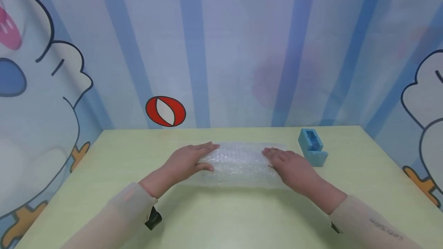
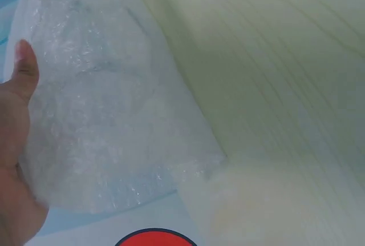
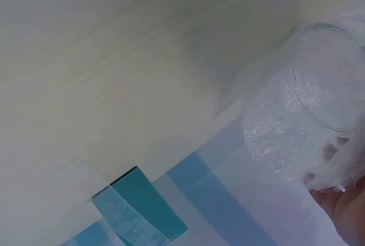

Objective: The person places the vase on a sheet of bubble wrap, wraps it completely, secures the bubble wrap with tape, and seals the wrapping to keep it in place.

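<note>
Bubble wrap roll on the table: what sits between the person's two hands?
In the head view, only the bubble wrap roll lies between the left hand and the right hand. Each hand rests on one end. The right wrist view shows a clear round object wrapped inside.

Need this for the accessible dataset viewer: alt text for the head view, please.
Two hands rest on a roll of clear bubble wrap lying crosswise on a pale green table: the left hand on its left end, the right hand on its right end. A blue tape dispenser stands just right of the right hand, before a blue-striped cartoon backdrop.
</note>
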A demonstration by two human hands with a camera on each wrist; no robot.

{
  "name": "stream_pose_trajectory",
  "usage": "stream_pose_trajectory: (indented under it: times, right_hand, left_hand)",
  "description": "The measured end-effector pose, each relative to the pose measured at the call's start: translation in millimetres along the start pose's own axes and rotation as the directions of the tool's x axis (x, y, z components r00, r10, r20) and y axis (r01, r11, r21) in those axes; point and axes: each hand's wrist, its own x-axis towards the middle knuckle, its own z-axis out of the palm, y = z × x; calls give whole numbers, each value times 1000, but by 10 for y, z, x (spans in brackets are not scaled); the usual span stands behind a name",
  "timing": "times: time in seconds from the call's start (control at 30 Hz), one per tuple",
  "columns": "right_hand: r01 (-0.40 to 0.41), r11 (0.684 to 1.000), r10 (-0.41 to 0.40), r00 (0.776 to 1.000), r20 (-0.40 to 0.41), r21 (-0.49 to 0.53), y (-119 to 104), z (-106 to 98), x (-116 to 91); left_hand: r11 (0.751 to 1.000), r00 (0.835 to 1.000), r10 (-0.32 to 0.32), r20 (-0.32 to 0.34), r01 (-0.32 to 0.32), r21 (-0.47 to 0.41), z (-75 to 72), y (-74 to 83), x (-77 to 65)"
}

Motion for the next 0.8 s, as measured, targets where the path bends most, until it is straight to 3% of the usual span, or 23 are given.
stream_pose_trajectory:
  times: [0.2,0.33,0.5,0.6,0.67,0.8]
  right_hand:
    - [21,998,-18,998,-64,60,63,68,29]
    - [-24,993,31,998,-59,115,55,42,69]
    - [-191,941,160,979,129,280,-20,-68,104]
    - [-245,912,186,962,201,328,-48,-111,107]
    - [-228,917,180,969,169,327,-56,-109,103]
    - [-151,950,154,988,12,273,-52,-60,120]
  left_hand:
    - [998,991,-7,136,16,-65,-84,13,0]
    - [997,980,-17,200,33,-76,-132,55,15]
    - [1000,989,-6,150,2,23,-91,67,7]
    - [998,995,11,103,-18,67,-66,47,-6]
    - [997,996,24,86,-31,76,-72,33,-7]
    - [994,998,46,49,-51,95,-111,12,7]
